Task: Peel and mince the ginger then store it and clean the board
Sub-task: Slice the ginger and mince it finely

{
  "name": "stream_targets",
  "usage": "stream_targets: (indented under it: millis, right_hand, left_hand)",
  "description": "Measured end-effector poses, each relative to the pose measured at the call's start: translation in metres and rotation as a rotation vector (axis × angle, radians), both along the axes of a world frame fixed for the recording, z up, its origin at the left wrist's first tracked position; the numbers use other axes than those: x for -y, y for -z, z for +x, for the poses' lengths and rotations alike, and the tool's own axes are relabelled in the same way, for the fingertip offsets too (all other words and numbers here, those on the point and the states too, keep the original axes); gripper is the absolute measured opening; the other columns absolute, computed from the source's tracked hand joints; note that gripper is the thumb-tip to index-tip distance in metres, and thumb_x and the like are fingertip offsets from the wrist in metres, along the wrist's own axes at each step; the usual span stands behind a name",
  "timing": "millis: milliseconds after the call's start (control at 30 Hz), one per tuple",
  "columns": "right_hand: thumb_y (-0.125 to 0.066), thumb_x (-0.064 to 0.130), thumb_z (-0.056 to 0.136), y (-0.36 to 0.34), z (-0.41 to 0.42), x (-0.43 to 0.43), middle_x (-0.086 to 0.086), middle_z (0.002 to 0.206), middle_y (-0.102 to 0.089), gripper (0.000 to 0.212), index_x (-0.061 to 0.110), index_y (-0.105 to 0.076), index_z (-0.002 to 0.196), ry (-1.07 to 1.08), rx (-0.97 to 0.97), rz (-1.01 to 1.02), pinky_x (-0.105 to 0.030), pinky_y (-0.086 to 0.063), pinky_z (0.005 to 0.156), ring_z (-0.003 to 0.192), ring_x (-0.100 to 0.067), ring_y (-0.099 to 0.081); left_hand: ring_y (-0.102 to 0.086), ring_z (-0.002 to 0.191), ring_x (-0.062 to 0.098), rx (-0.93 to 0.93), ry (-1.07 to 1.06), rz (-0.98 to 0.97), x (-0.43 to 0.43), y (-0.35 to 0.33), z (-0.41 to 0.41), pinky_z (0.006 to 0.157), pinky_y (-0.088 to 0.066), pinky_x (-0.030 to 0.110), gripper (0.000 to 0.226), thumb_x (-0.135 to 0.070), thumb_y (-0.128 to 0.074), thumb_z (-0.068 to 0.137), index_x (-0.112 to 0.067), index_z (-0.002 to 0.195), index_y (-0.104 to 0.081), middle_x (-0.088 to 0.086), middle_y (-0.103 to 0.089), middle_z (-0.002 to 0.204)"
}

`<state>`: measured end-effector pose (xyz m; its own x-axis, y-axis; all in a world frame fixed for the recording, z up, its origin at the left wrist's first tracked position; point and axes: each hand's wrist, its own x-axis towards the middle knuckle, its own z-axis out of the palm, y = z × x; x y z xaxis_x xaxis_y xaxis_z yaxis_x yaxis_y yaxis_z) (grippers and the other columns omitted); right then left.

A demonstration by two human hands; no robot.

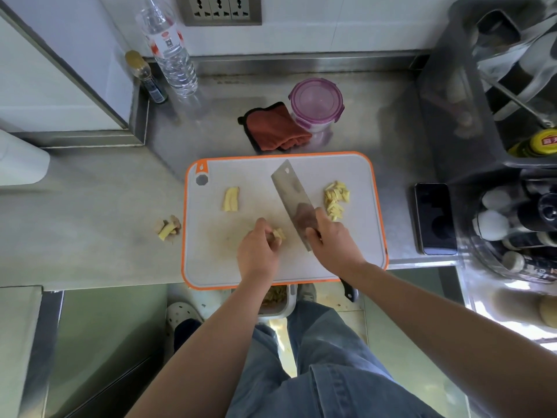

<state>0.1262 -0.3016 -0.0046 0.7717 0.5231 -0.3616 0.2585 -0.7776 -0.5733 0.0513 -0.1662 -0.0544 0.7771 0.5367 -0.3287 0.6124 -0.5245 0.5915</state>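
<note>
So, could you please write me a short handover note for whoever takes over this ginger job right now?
Left grip: pinches a small ginger piece on the cutting board.
Right grip: holds the cleaver, blade tilted beside that piece.
Cut ginger strips lie at the board's right, a peeled chunk at its left; trimmings lie on the counter left of the board.
Done: peeling, apparently; some slicing.
Left: mince everything, store it in the purple-lidded container behind the board, wipe the board; the red cloth lies beside the container.
</note>
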Motion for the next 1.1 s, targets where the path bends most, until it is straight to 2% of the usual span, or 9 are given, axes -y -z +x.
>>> stream_targets:
  millis: [100, 200, 300, 533, 667, 767, 933, 1100]
  right_hand:
    - [-0.039, 0.02, 0.097, 0.001, -0.01, -0.008, -0.016, 0.078, -0.058, 0.021, 0.009, -0.036, 0.114, -0.07, 0.011, -0.029, -0.046, -0.049, 0.06, 0.071, -0.037, -0.057]
    - [-0.036, 0.023, 0.099, 0.004, -0.017, -0.012, -0.016, 0.086, -0.058, 0.038, 0.011, -0.028, 0.134, -0.112, 0.01, -0.102, -0.042, -0.048, 0.066, 0.078, -0.035, -0.058]
    - [-0.034, 0.025, 0.1, 0.007, -0.02, -0.014, -0.015, 0.092, -0.06, 0.043, 0.013, -0.023, 0.14, -0.139, 0.013, -0.144, -0.044, -0.052, 0.072, 0.081, -0.032, -0.059]
    - [-0.037, 0.02, 0.099, 0.007, -0.024, -0.019, -0.014, 0.09, -0.059, 0.036, 0.011, -0.029, 0.133, -0.159, 0.012, -0.208, -0.044, -0.052, 0.073, 0.08, -0.032, -0.059]
    - [-0.04, 0.007, 0.095, 0.008, -0.03, -0.032, -0.004, 0.077, -0.048, 0.025, 0.012, -0.033, 0.118, -0.19, 0.086, -0.279, -0.038, -0.048, 0.065, 0.07, -0.028, -0.057]
    - [-0.04, 0.004, 0.094, 0.009, -0.032, -0.038, -0.003, 0.076, -0.047, 0.026, 0.011, -0.032, 0.118, -0.2, 0.117, -0.296, -0.036, -0.045, 0.062, 0.068, -0.028, -0.055]
    - [-0.038, 0.014, 0.097, 0.011, -0.018, -0.039, -0.013, 0.087, -0.06, 0.024, 0.009, -0.035, 0.12, -0.094, 0.055, -0.187, -0.037, -0.043, 0.063, 0.079, -0.036, -0.059]
    - [-0.038, 0.018, 0.098, 0.01, -0.017, -0.03, -0.01, 0.077, -0.053, 0.017, 0.01, -0.035, 0.113, -0.028, 0.008, -0.078, -0.039, -0.046, 0.059, 0.071, -0.035, -0.055]
  left_hand:
    - [-0.062, 0.08, 0.018, 0.025, -0.017, -0.026, 0.0, -0.002, -0.001, 0.068, -0.049, 0.033, 0.012, -0.019, -0.062, 0.089, -0.018, 0.094, -0.051, -0.002, -0.066, 0.086]
    - [-0.063, 0.081, 0.019, 0.039, -0.038, -0.03, 0.002, -0.001, -0.002, 0.069, -0.049, 0.032, 0.013, -0.017, -0.063, 0.088, -0.018, 0.097, -0.054, -0.002, -0.067, 0.087]
    - [-0.064, 0.08, 0.02, 0.048, -0.036, 0.004, 0.002, 0.0, -0.004, 0.066, -0.047, 0.029, 0.019, -0.017, -0.064, 0.087, -0.018, 0.103, -0.053, -0.002, -0.068, 0.088]
    - [-0.062, 0.077, 0.021, 0.048, -0.043, 0.002, 0.003, -0.002, -0.002, 0.063, -0.044, 0.03, 0.011, -0.017, -0.061, 0.088, -0.017, 0.098, -0.055, -0.002, -0.068, 0.085]
    - [-0.06, 0.072, 0.021, 0.029, -0.037, -0.005, 0.0, -0.003, 0.0, 0.059, -0.041, 0.029, 0.007, -0.02, -0.059, 0.089, -0.019, 0.093, -0.054, -0.003, -0.066, 0.079]
    - [-0.06, 0.07, 0.02, 0.016, -0.029, 0.002, -0.001, -0.004, 0.001, 0.059, -0.04, 0.029, 0.006, -0.022, -0.057, 0.09, -0.02, 0.094, -0.053, -0.004, -0.066, 0.079]
    - [-0.063, 0.077, 0.021, 0.0, -0.023, -0.011, -0.002, -0.004, 0.002, 0.065, -0.05, 0.035, 0.014, -0.022, -0.059, 0.09, -0.018, 0.101, -0.051, -0.002, -0.067, 0.086]
    - [-0.063, 0.08, 0.019, 0.018, -0.02, -0.029, -0.003, -0.005, 0.0, 0.068, -0.052, 0.033, 0.021, -0.023, -0.062, 0.089, -0.02, 0.106, -0.05, -0.005, -0.067, 0.091]
